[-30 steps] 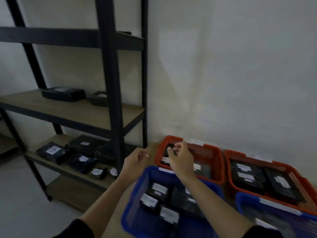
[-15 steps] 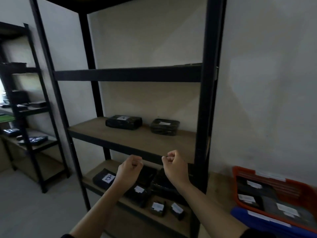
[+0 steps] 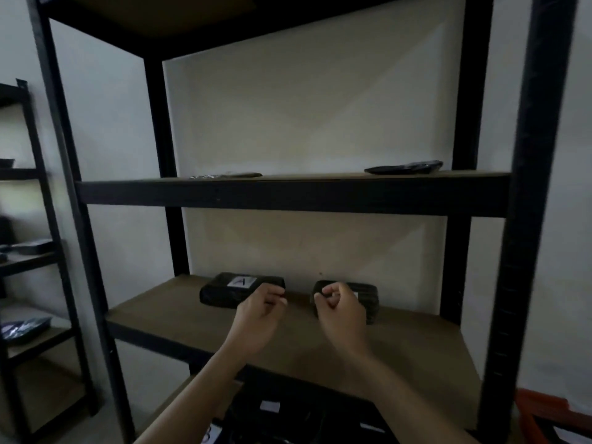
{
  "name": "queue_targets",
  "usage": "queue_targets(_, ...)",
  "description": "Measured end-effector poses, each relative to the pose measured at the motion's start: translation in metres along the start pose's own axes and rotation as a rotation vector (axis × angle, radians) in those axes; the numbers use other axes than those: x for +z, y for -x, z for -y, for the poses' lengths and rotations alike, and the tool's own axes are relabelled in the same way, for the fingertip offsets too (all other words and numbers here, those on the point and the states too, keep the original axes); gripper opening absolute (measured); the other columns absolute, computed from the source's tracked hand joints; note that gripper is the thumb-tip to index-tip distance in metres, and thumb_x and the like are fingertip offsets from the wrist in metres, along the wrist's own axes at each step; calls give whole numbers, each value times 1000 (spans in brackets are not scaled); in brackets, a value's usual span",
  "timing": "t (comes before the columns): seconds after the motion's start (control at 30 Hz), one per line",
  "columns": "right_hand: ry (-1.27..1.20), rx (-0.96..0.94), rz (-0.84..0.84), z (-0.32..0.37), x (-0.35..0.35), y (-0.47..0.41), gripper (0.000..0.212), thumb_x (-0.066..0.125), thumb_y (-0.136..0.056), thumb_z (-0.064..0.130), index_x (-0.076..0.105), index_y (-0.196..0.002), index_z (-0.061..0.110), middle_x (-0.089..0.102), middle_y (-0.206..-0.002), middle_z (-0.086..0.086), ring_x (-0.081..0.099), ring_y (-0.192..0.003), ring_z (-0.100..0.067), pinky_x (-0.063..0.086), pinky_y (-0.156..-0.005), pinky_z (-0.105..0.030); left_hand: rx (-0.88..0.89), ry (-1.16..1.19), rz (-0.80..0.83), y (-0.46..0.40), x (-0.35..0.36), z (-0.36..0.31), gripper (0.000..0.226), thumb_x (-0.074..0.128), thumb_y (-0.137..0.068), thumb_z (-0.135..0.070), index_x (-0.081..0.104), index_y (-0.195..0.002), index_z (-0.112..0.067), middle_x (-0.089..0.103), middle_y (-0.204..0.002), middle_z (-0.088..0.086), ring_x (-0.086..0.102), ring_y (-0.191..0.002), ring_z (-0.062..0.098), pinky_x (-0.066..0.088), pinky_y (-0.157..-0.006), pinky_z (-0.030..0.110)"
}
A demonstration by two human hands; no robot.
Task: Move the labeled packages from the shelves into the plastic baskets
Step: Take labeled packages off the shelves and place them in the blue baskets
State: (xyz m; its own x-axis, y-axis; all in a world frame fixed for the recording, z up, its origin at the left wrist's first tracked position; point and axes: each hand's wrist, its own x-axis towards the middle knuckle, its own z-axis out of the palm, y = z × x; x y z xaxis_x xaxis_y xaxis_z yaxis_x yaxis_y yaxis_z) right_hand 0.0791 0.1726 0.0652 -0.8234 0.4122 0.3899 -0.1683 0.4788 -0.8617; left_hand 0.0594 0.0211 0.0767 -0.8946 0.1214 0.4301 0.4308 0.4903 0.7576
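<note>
Package [image 3: 242,290], labelled A, black wrap: rear of middle shelf [image 3: 288,334]. Likely light, soft, slippery; grip its short ends. Your left hand [image 3: 259,310] and right hand [image 3: 341,310]: loosely curled, empty.

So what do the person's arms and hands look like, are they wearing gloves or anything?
No gloves. The left hand and the right hand are both bare, and so are the forearms. No rings, watch or bracelets show, though the picture is dim and a bit blurry. No sleeve shows in this picture.
</note>
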Motion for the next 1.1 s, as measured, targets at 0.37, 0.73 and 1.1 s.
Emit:
queue_targets(0.37, 74, 39, -79, 4, 54, -44, 10, 62, -89, 25, 58, -88, 16, 63, -72, 3, 61, -74, -17, 44, -66, -27, -16, 126, 111, -76, -9, 58, 10, 55, -91, -18, 57, -100, -22, 70, -86, 3, 67, -78, 15, 49, -68, 19)
queue_targets(0.73, 216, 126, -165, 6, 146, -18, 8, 60, -90, 27, 57, -90, 19, 57, -78, 8, 53, -74, -11, 36, -66, -23, -2, 231, 269, -108, -54, 144, 13, 52, -93, -11, 58, -104, -11, 67, -78, -1, 63, -71, 9, 46, -65, 11)
queue_targets(1.1, 291, 81, -455, -22, 279, 78, 8, 61, -89, 16, 61, -81, 15, 56, -62, 11, 54, -57, 0, 42, -55, -12, -40, 307, 529, -63, -122, 281, 12, 52, -93, -20, 63, -90, -24, 69, -75, -4, 66, -67, 6, 49, -62, 20)
